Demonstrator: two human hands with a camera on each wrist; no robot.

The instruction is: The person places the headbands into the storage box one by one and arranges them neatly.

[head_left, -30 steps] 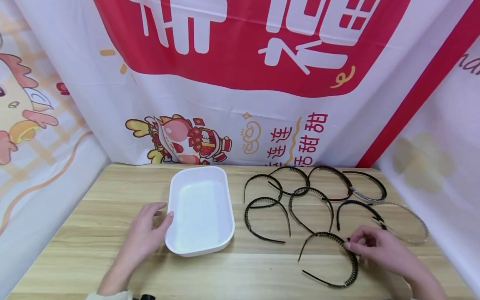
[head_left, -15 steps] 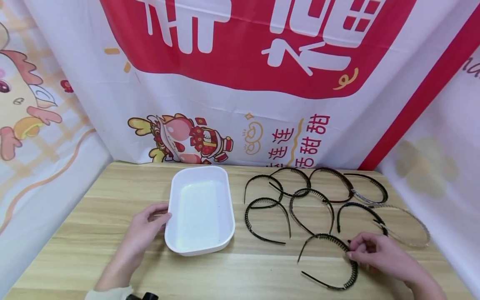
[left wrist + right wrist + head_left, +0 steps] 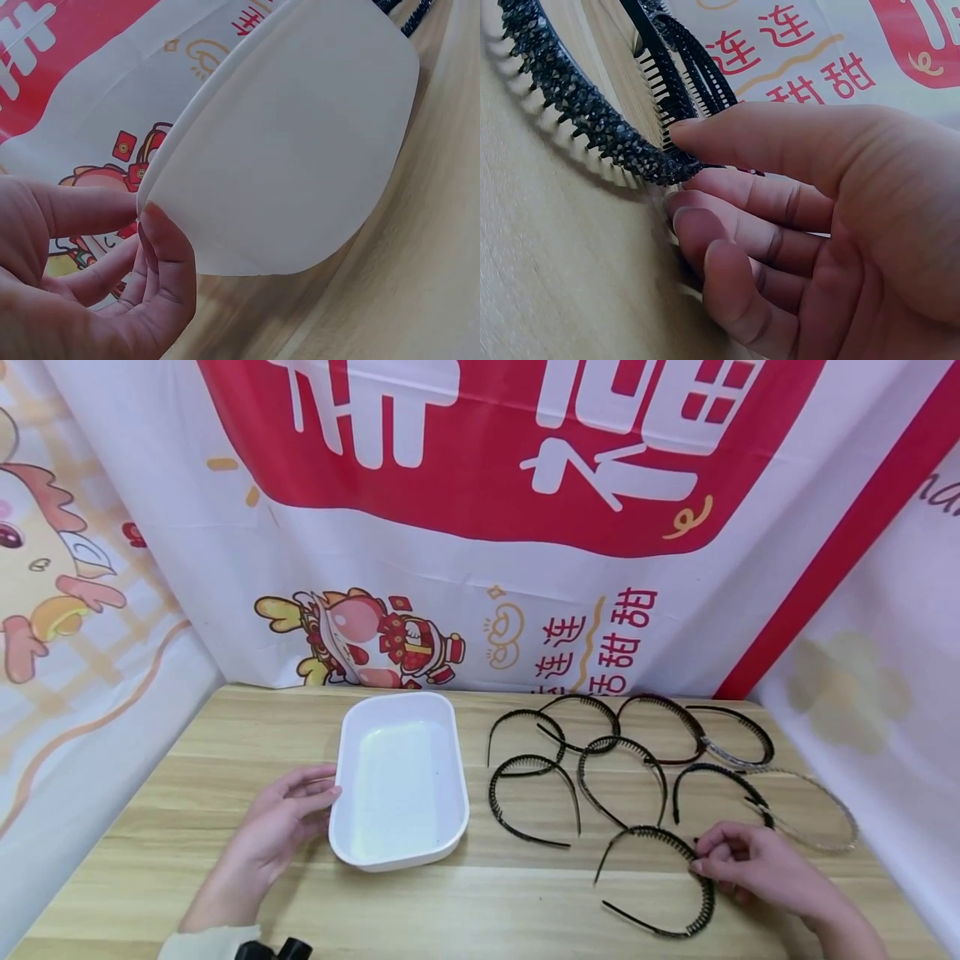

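1. Head view: On the wooden surface (image 3: 487, 910), the left hand (image 3: 288, 818) pinches the left rim of a white tray (image 3: 405, 785), left of the surface's middle. Toward the near right corner, the right hand (image 3: 768, 868) pinches a black headband (image 3: 708, 902), which lies to that hand's left; other headbands (image 3: 492, 797) spread toward the far and right edges.
2. Left wrist view: Thumb and fingers close on the tray's rim.
3. Right wrist view: Thumb and forefinger grip the beaded headband, remaining fingers loosely curled.
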